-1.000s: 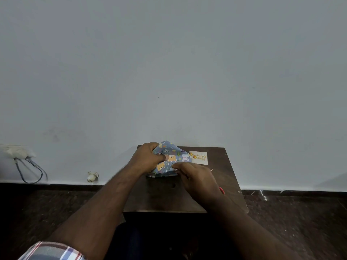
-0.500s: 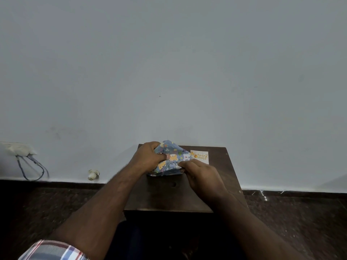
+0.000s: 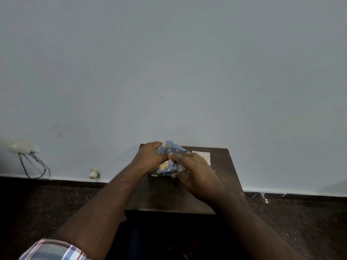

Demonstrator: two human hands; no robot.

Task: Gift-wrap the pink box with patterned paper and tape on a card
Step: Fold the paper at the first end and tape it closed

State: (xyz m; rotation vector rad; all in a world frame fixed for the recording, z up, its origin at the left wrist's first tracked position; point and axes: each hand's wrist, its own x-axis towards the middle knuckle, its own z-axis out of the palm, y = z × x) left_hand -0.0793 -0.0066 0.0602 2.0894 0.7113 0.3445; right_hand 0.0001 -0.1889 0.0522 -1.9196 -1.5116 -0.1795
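Both your hands work blue cartoon-patterned paper parcel (image 3: 170,162) on dark wooden table (image 3: 221,177): left hand (image 3: 150,158) grips it, right hand (image 3: 193,169) pinches fold. Wrapping unfinished; small white card (image 3: 203,156), right of parcel, untaped.

Plain grey wall (image 3: 169,62), dark speckled floor (image 3: 300,222), small dark wooden table (image 3: 221,177).

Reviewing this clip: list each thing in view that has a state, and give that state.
patterned paper: folded around a parcel, loose flap standing up at the far side
card: lying flat on the table, not yet attached
left hand: grips the parcel's left side
right hand: fingers curled on the paper's right side
table: bears parcel and card
wall socket: cables hanging from it
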